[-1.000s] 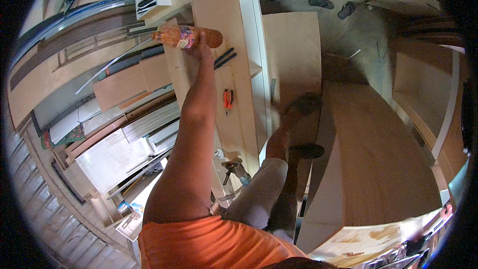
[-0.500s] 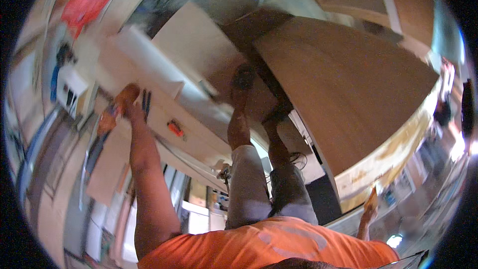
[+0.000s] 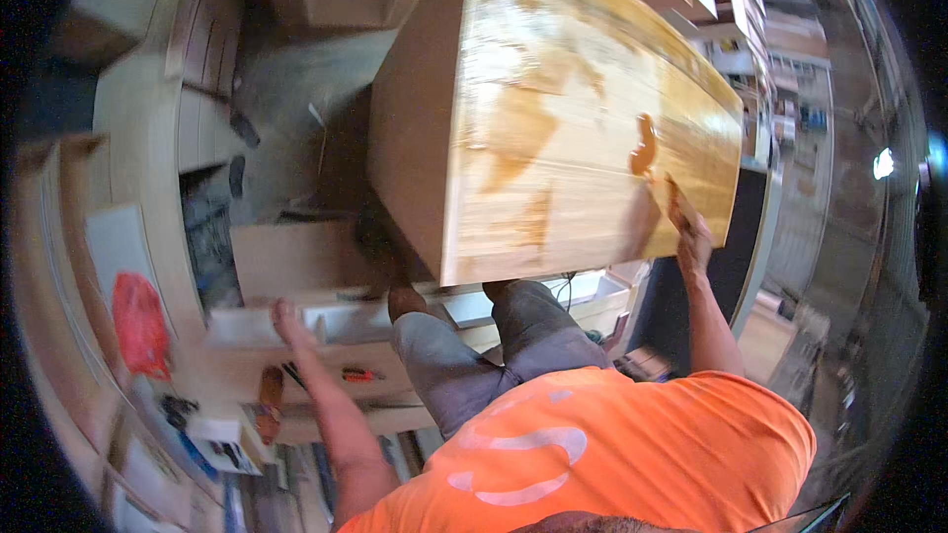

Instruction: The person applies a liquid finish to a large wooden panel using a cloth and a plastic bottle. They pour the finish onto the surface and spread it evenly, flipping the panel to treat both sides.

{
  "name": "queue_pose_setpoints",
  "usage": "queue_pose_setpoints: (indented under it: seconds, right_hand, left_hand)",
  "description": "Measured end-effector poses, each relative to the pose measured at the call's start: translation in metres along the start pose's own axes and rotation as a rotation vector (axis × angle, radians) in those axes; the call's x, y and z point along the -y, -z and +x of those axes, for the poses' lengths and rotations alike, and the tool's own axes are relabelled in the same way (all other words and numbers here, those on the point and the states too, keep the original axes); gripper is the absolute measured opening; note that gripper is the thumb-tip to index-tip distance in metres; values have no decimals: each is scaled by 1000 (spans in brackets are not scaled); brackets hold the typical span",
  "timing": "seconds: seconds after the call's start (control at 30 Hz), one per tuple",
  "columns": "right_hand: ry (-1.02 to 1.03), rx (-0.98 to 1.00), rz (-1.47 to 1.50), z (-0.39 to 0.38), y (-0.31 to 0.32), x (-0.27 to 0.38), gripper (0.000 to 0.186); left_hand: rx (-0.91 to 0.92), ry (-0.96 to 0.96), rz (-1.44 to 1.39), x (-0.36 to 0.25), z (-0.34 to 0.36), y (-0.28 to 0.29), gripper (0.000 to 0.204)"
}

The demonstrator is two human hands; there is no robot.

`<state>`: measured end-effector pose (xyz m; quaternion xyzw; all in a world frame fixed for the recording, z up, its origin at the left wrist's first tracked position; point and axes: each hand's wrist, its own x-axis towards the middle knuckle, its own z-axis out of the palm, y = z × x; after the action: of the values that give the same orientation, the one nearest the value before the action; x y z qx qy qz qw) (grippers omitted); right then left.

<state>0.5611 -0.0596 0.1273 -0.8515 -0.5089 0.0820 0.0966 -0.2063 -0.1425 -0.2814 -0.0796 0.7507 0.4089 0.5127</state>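
A large wooden box-like piece (image 3: pixel 407 128) stands before me, its pale wood top (image 3: pixel 553 207) facing up. Glossy amber liquid coats the top's far and right parts in patches, and a thicker orange-brown puddle (image 3: pixel 644 145) lies right of the middle. My right hand (image 3: pixel 695 245) is closed on a flat brown spreader (image 3: pixel 676 202), which is at the surface just below the puddle. My left hand (image 3: pixel 288 321) is held out over the bench at left, apart from the box; motion smears its fingers. Near it a brown and orange bottle-like thing (image 3: pixel 269 400) lies on the bench.
On the bench lie a red and black hand tool (image 3: pixel 362 374) and slim dark tools (image 3: pixel 294 373). A red plastic bag (image 3: pixel 141 321) and a white box (image 3: pixel 222 439) are at far left. A dark panel (image 3: pixel 681 286) stands below the box's right end.
My view has swung right, bringing the coated top into full sight. My left hand has moved away from the brown and orange thing. The right hand's spreader is now over the top.
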Motion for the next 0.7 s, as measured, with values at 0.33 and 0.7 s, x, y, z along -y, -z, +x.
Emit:
queue_pose_setpoints:
  seconds: [0.33,0.7]
  right_hand:
    - [415,-60,-117,95,-21,55,25]
    - [557,78,-103,90,-6,11,7]
  left_hand:
    - [448,-133,321,-140,-288,-340,50]
    - [-128,-555,751,-134,-317,-375,50]
